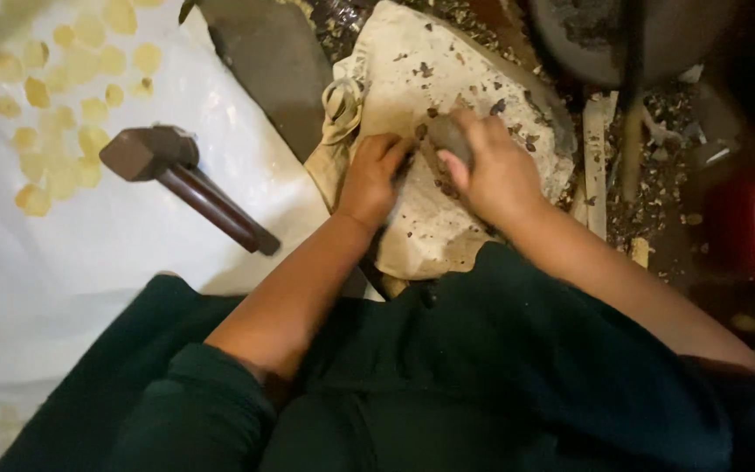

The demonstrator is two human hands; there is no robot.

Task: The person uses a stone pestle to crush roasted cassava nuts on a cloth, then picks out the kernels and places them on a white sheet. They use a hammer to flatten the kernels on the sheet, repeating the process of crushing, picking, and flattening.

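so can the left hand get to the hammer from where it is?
Probably yes. The hammer lies on the white sheet, just left of the left hand, with nothing between them. That hand presses on the cloth and would have to let go first.

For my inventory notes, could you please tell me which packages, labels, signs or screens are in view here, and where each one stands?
None show: no label, sign or screen.
Nearest thing to a package: a cream cloth bag with loop handles, dirt-flecked, lying centre under both hands.
Left hand presses on the cloth; right hand grips a dark grey lump.
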